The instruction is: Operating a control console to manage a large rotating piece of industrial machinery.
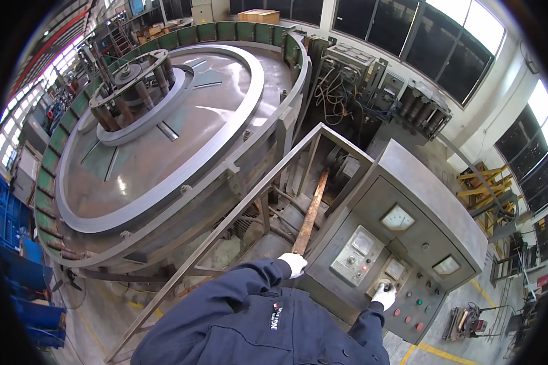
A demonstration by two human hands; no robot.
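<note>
My left hand [294, 264], in a white glove, is curled over the near end of a long, flat, rust-coloured bar [311, 213]. Part of its grip is hidden by the sleeve. To the right stands a grey metal control cabinet [429, 210] with a sloped front. My right hand [383, 294], also gloved in white, has its fingers closed round a dark knob [386, 286] on a small panel there. Beside it, another panel [357, 255] carries a small display, a knob and a lit red lamp. Green and red push buttons [410, 303] sit right of my right hand.
A big round machine table [216, 125] with a pale ring and a central column fills the left, inside a green-lined rim. A steel frame rail [249, 219] runs between it and me. Machinery with loose hoses [338, 97] stands behind. Yellow metal frames [484, 188] are at right.
</note>
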